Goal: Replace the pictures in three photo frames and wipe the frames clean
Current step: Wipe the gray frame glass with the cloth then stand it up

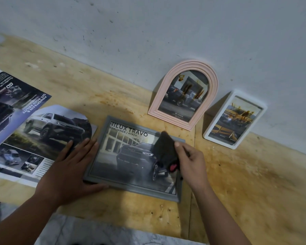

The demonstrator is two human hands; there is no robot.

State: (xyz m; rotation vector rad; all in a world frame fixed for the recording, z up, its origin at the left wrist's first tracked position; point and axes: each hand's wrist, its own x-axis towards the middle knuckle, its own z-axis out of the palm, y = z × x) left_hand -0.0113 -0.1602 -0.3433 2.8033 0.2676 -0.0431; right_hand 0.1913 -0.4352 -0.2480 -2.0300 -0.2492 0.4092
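- Three photo frames show on a worn plywood board set against a pale wall.
- Nearest the person, a grey rectangular frame lies flat on the board, between the two hands. It holds a picture of a dark pickup with the words "HILUX TRAVO" across its top.
- At the frame's left edge, the left hand lies open, fingers straight and spread. The fingertips reach onto a cut-out car page, and the thumb runs along the frame's lower left rim, touching it.
- Over the right part of the frame, the right hand pinches a dark cloth between thumb and curled fingers. The cloth hangs onto the glass, covering part of the pickup picture; a small pink patch shows at its lower end.
- Beyond the grey frame, a pink arched frame leans upright against the wall, well apart from both hands. It shows a dark pickup and a Toyota mark.
- Just right of the arched one, a white rectangular frame also leans on the wall, tilted, with a yellowish picture inside. The two leaning frames stand near each other but apart.
- Left of the cut-out page, a second brochure sheet lies flat, partly overlapped by it.
- Below the board's near edge, a strip of marbled floor shows between the forearms.
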